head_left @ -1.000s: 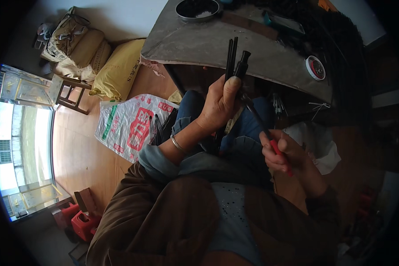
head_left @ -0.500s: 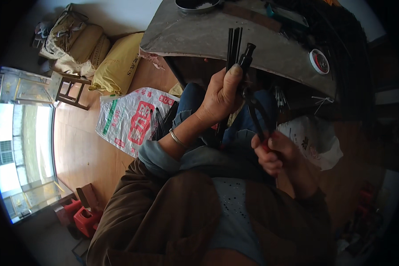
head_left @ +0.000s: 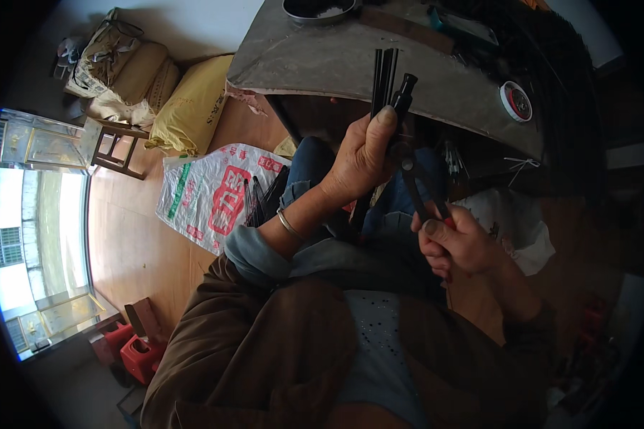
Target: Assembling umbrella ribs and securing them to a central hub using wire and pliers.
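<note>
My left hand [head_left: 361, 161] is closed around a bundle of thin black rods [head_left: 383, 79], which looks like a folded umbrella frame. A black ridged cylinder [head_left: 406, 89] sticks up beside the rods, under my thumb. The bundle's lower part runs down between my knees. My right hand [head_left: 459, 243] grips the red handles of dark pliers [head_left: 417, 187]. The head of the pliers is up against the bundle, just right of my left fingers. What lies between the jaws is too dark to make out.
A grey table [head_left: 300, 61] stands ahead, bearing a round pan [head_left: 318, 13] and a small round tin [head_left: 515, 101]. More black rods [head_left: 265, 193] lie on a white plastic sack [head_left: 200, 189] at left. A yellow sack [head_left: 189, 104] and wooden stool [head_left: 114, 146] stand beyond.
My right hand has shifted slightly right and up with the pliers, whose head stays by the bundle. The left hand and the bundle have moved a little to the right.
</note>
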`<action>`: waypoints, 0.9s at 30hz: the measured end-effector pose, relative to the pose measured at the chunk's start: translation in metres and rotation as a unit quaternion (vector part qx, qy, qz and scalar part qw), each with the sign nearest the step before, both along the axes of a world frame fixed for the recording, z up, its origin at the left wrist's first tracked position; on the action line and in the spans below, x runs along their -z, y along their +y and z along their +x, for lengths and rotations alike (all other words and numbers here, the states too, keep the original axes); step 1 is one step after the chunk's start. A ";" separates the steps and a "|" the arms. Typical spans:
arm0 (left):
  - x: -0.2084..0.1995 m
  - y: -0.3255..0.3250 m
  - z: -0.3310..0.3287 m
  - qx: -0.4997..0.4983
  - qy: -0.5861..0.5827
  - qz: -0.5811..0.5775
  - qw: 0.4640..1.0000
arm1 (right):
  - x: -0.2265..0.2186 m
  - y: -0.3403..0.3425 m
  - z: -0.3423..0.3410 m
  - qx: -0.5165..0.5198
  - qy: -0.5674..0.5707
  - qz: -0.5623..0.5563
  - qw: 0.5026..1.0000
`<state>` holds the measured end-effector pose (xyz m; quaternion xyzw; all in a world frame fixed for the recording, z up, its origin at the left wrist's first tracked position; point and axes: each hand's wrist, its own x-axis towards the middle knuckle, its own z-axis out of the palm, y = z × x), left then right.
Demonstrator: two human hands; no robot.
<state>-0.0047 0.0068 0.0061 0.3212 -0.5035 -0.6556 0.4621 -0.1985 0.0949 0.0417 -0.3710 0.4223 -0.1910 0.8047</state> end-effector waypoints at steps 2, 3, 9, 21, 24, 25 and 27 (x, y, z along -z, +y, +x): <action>0.001 -0.001 0.001 0.004 0.005 0.002 1.000 | 0.004 0.001 0.006 0.002 -0.009 0.016 1.000; 0.001 -0.001 0.002 0.010 0.009 0.004 1.000 | 0.005 0.002 0.008 0.003 -0.005 0.016 1.000; 0.007 -0.006 0.005 0.041 0.025 0.023 0.999 | -0.012 -0.009 -0.007 0.002 -0.046 0.030 0.998; 0.003 -0.004 0.003 0.067 0.015 0.057 0.996 | -0.051 -0.033 -0.019 -0.094 0.198 -0.033 0.975; -0.005 -0.004 0.004 0.085 0.039 0.095 0.991 | -0.051 -0.034 -0.025 -0.101 0.191 -0.021 0.976; -0.005 -0.004 0.004 0.084 0.040 0.096 0.991 | -0.050 -0.033 -0.026 -0.101 0.182 -0.011 0.978; -0.004 -0.005 0.002 0.079 0.014 0.076 0.994 | -0.051 -0.034 -0.026 -0.105 0.194 -0.019 0.975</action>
